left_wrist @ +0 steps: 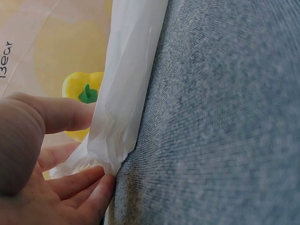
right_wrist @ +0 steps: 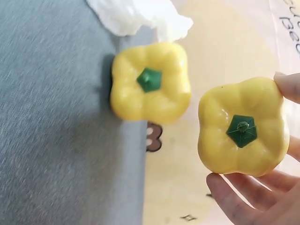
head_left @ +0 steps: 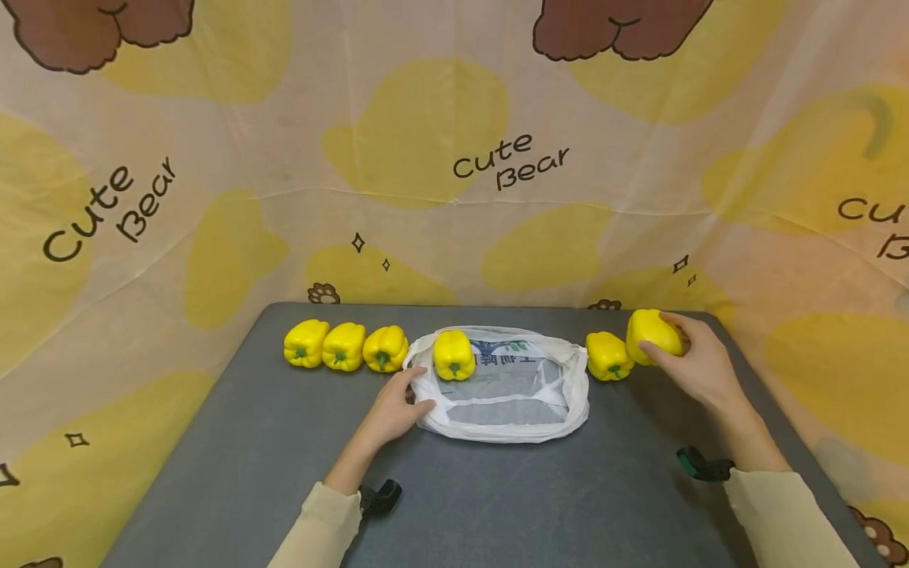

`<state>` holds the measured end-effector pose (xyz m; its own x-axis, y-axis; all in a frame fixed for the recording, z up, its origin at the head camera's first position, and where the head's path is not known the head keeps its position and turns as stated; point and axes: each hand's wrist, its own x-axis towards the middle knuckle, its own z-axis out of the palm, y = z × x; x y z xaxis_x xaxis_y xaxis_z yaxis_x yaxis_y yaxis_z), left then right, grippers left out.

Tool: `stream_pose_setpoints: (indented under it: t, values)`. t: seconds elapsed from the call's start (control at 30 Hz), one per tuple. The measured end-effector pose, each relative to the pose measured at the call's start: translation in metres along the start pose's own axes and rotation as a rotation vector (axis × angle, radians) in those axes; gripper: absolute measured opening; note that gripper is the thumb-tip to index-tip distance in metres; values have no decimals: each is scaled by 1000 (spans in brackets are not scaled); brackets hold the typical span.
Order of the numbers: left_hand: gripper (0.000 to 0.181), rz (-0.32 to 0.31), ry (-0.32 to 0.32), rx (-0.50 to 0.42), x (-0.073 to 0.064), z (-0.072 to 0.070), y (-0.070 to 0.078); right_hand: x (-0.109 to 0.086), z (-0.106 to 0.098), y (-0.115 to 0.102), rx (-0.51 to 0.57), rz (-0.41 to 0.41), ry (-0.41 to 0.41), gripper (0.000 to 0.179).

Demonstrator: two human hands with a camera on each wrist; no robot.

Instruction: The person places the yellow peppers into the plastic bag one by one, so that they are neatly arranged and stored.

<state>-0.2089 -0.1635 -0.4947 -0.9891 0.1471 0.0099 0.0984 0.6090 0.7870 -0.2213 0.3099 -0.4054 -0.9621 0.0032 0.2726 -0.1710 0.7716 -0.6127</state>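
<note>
Head view: left hand (head_left: 393,409) grips the bag (head_left: 507,431) at its nine o'clock; right hand (head_left: 701,364) grips a pepper (head_left: 649,335) I judge light, stiff, best side-held.

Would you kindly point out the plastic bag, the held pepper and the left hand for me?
Plastic bag (head_left: 497,433): head view, on its near rim.
Held pepper (right_wrist: 242,131): right wrist view, on its green stem.
Left hand (head_left: 392,409): head view, on the back of the hand.
</note>
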Motion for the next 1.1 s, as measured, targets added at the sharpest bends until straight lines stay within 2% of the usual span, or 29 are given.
stream_pose_setpoints:
  t: [0.6,1.1]
  values:
    - [57,8,5,2,2,-1,1,4,17,-49,78,-90,29,67]
    - [56,18,9,2,0,0,0,7,48,-79,122,-158,4,63]
